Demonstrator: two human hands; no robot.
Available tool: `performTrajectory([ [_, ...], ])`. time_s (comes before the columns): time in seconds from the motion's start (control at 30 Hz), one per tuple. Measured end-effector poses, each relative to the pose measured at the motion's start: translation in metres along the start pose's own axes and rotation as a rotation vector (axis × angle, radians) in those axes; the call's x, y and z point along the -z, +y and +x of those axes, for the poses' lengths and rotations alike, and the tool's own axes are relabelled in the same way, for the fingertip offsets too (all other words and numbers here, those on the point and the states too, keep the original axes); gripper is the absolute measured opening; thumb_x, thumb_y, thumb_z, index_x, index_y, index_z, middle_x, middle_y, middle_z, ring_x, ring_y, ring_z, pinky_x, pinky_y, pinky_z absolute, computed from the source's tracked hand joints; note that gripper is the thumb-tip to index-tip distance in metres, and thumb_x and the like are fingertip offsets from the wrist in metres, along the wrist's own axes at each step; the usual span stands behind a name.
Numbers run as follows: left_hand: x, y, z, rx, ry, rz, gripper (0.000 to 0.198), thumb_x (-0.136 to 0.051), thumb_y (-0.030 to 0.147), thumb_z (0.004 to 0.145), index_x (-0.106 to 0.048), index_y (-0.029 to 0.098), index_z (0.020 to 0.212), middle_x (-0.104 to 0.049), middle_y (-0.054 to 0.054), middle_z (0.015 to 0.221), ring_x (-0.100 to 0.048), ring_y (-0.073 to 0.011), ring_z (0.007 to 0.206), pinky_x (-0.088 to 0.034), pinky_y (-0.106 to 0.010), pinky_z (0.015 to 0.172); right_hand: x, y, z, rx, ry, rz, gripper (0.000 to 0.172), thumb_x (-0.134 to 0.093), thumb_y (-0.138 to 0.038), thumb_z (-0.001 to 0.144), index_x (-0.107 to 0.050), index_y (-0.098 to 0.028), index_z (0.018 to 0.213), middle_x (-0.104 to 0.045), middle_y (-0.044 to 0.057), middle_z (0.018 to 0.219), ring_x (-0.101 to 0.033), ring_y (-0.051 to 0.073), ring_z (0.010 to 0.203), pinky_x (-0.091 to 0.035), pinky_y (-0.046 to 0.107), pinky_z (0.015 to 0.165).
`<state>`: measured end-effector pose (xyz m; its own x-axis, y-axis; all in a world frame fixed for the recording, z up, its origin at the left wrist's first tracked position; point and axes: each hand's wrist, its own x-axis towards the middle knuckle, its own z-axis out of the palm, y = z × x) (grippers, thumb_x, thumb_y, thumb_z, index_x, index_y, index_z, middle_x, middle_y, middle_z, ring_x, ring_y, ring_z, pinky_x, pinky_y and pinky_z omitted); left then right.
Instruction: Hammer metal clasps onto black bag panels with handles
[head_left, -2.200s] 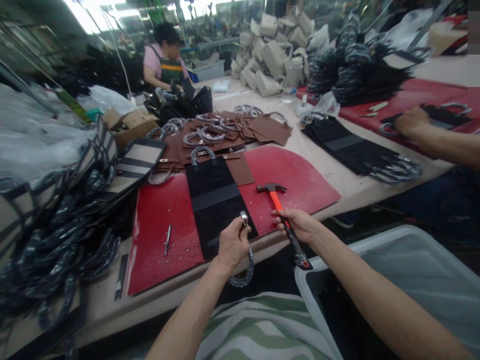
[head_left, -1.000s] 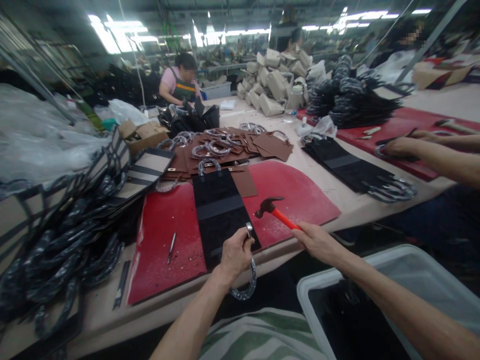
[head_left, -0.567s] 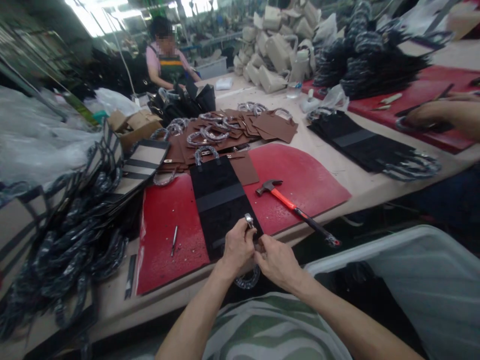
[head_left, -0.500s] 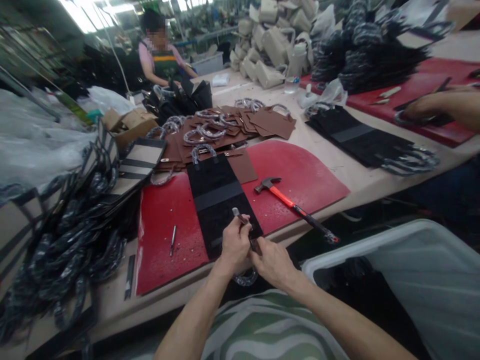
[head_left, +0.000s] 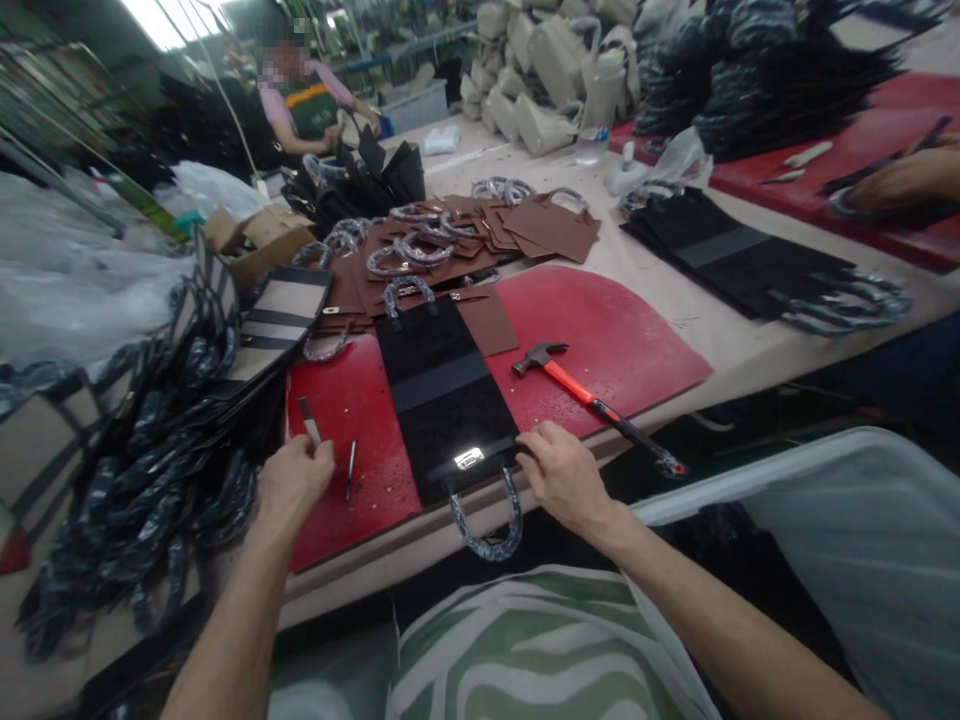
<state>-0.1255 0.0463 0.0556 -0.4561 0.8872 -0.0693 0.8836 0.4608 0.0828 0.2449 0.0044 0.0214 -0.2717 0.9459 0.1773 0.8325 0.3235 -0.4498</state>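
Observation:
A black bag panel (head_left: pixel 442 400) lies flat before me, with a plastic-wrapped handle at each end. A shiny metal clasp plate (head_left: pixel 469 458) sits near its close end, and the near handle (head_left: pixel 491 548) hangs over the table edge. My left hand (head_left: pixel 294 478), left of the panel, is closed around a flat, narrow metal tool (head_left: pixel 308 420) that points up. At the panel's right edge, my right hand (head_left: pixel 562 468) has its thumb and fingers closed on the border. A thin metal punch-like rod (head_left: pixel 350 470) rests between my left hand and the panel.
A claw hammer (head_left: pixel 574 385) lies on the red mat (head_left: pixel 630 320). Brown bag panels (head_left: pixel 555 232) are heaped behind it. Wrapped black handles and panels (head_left: pixel 172 450) crowd the left. A white bin (head_left: pixel 847 480) stands at right. Another person's hand (head_left: pixel 900 185) works far right.
My left hand has moved left off the panel, carrying the metal tool. My right hand has shifted slightly to the panel's right edge, and the clasp plate now shows.

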Motion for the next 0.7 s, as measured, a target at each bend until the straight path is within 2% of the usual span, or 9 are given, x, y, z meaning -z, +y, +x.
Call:
performTrajectory([
  [0.07,-0.001,-0.015,0.003,0.01,-0.062,0.121,0.036,-0.049,0.043,0.084,-0.069,0.013,0.085,-0.071,-0.022,0.087,-0.068,-0.0402,0.085,-0.051,-0.045,0.071,0.004,0.005,0.013,0.114,-0.025,-0.033,0.019,-0.057,-0.019,0.092,-0.065,-0.018,0.11,-0.06,0.011,0.109,-0.052,0.024,0.1,-0.036,0.034,0.084],
  [0.13,-0.003,-0.022,0.0,-0.013,-0.071,0.166,0.038,-0.047,0.041,0.086,-0.071,0.012,0.089,-0.07,-0.023,0.089,-0.067,-0.04,0.085,-0.051,-0.045,0.072,0.007,0.008,0.025,0.206,-0.094,-0.068,0.02,-0.06,-0.019,0.091,-0.066,-0.019,0.11,-0.059,0.01,0.113,-0.049,0.024,0.101,-0.035,0.036,0.083],
  [0.23,-0.008,-0.019,-0.015,-0.086,0.036,0.192,0.04,-0.042,0.037,0.091,-0.07,0.009,0.095,-0.067,-0.024,0.101,-0.066,-0.0381,0.091,-0.05,-0.046,0.078,0.007,0.008,0.039,0.302,-0.202,-0.138,0.018,-0.06,-0.02,0.092,-0.068,-0.02,0.108,-0.06,0.009,0.112,-0.048,0.024,0.098,-0.032,0.035,0.08],
  [0.3,-0.013,-0.009,-0.03,-0.17,0.15,0.168,0.037,-0.041,0.034,0.093,-0.068,0.009,0.098,-0.065,-0.022,0.104,-0.064,-0.0358,0.096,-0.05,-0.045,0.083,0.006,0.009,0.044,0.357,-0.24,-0.178,0.018,-0.061,-0.02,0.092,-0.067,-0.02,0.109,-0.06,0.009,0.111,-0.048,0.023,0.097,-0.03,0.035,0.079],
  [0.37,-0.02,0.009,-0.05,-0.343,0.216,0.035,0.031,-0.042,0.03,0.096,-0.066,0.012,0.101,-0.065,-0.016,0.104,-0.063,-0.0306,0.098,-0.049,-0.041,0.087,0.005,0.011,0.048,0.405,-0.256,-0.211,0.017,-0.061,-0.02,0.092,-0.067,-0.02,0.108,-0.061,0.008,0.109,-0.048,0.023,0.096,-0.029,0.035,0.078],
  [0.43,-0.03,0.031,-0.071,-0.563,0.185,-0.164,0.023,-0.044,0.028,0.097,-0.064,0.016,0.102,-0.065,-0.011,0.105,-0.062,-0.0248,0.099,-0.049,-0.035,0.089,0.004,0.012,0.051,0.45,-0.267,-0.244,0.013,-0.059,-0.02,0.093,-0.066,-0.02,0.104,-0.061,0.008,0.104,-0.048,0.023,0.093,-0.028,0.035,0.076],
  [0.5,-0.039,0.054,-0.088,-0.731,0.137,-0.243,0.017,-0.05,0.025,0.097,-0.063,0.019,0.105,-0.064,-0.009,0.105,-0.061,-0.0225,0.098,-0.05,-0.033,0.087,0.003,0.012,0.053,0.502,-0.277,-0.275,0.011,-0.055,-0.017,0.094,-0.065,-0.018,0.099,-0.06,0.008,0.1,-0.047,0.022,0.09,-0.027,0.036,0.076],
  [0.6,-0.049,0.079,-0.101,-0.84,0.103,-0.095,0.01,-0.056,0.019,0.093,-0.062,0.018,0.1,-0.061,-0.008,0.098,-0.057,-0.0241,0.091,-0.048,-0.035,0.079,0.002,0.011,0.053,0.578,-0.285,-0.306,0.014,-0.05,-0.013,0.095,-0.063,-0.017,0.1,-0.058,0.009,0.097,-0.045,0.022,0.087,-0.028,0.035,0.077],
  [0.7,-0.051,0.089,-0.104,-0.902,0.11,0.091,0.01,-0.054,0.011,0.089,-0.061,0.017,0.093,-0.058,-0.01,0.092,-0.054,-0.0263,0.087,-0.046,-0.037,0.074,0.001,0.012,0.05,0.615,-0.283,-0.315,0.019,-0.048,-0.013,0.095,-0.064,-0.017,0.105,-0.057,0.009,0.098,-0.044,0.023,0.087,-0.029,0.035,0.077],
])
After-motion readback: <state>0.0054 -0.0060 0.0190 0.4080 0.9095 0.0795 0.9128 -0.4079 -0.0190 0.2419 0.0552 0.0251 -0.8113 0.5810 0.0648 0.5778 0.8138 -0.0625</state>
